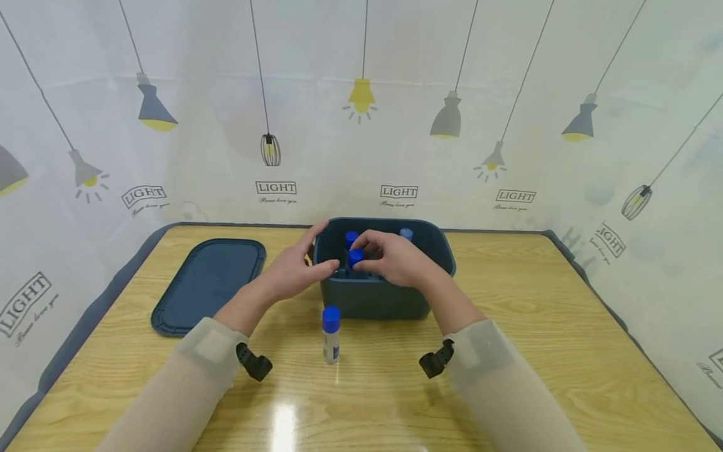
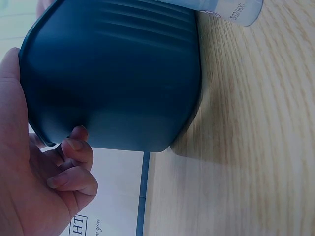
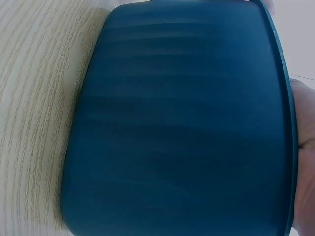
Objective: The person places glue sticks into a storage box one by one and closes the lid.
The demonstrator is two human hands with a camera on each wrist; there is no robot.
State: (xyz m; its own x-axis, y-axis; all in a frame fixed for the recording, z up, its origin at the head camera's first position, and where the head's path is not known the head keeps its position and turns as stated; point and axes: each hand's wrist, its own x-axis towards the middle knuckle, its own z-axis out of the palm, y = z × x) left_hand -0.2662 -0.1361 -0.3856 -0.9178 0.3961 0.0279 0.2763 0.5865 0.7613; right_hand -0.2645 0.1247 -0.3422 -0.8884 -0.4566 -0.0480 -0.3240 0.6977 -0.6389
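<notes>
A dark blue bin (image 1: pixel 375 298) stands on the table, and my left hand (image 1: pixel 290 270) holds it at its left end. In the head view the left thumb reaches over the rim; in the left wrist view curled fingers (image 2: pixel 74 182) lie by the outer wall. Inside the bin, my right hand (image 1: pixel 392 256) pinches the blue cap of a glue stick (image 1: pixel 356 256), whose lower part is hidden. Another blue-capped glue stick (image 1: pixel 351 238) shows just behind it, and a paler blue top (image 1: pixel 406 233) stands to the right. One glue stick (image 1: pixel 331 336) stands upright in front of the bin.
A dark blue lid (image 1: pixel 211 285) lies flat on the wooden table (image 1: pixel 536 326), left of the bin. Behind the table hangs a pale backdrop (image 1: pixel 316 113) printed with lamps.
</notes>
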